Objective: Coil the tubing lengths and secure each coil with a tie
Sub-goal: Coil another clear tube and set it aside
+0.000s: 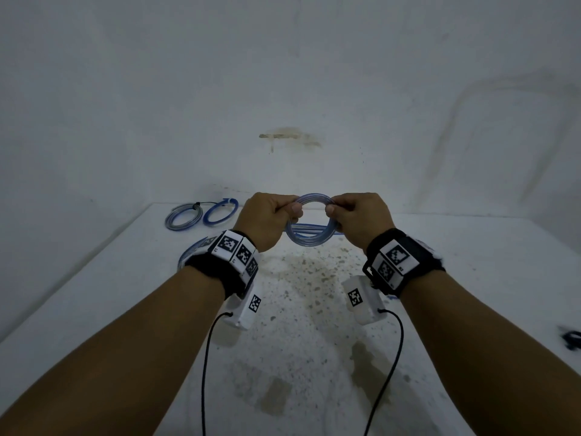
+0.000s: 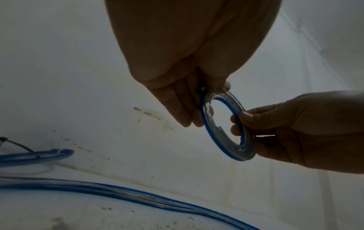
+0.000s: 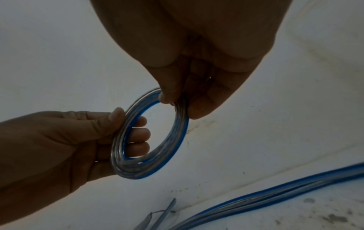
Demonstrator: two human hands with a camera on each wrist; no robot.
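A white, speckled worktop (image 1: 314, 325) carries loose lengths of clear, blue-striped tubing (image 1: 309, 229) lying across it beneath the raised hands, their long axis running roughly left to right. At the far left corner sit two coils already set aside (image 1: 201, 212), one with a dark tie standing up from it; whether the second is tied cannot be told. Above the worktop, both hands hold a small multi-turn coil (image 1: 312, 223) clear of the surface. The left hand (image 1: 267, 220) pinches the coil's left side between thumb and curled fingers, and the right hand (image 1: 361, 218) pinches the opposite side the same way. That two-sided grip likely keeps the springy turns from fanning apart until a tie goes on. No tie is visible on this coil. The ring stands nearly upright, its open centre facing the person, its axis pointing front to back. A dark item (image 1: 570, 339) lies at the worktop's right edge, too blurred to name.
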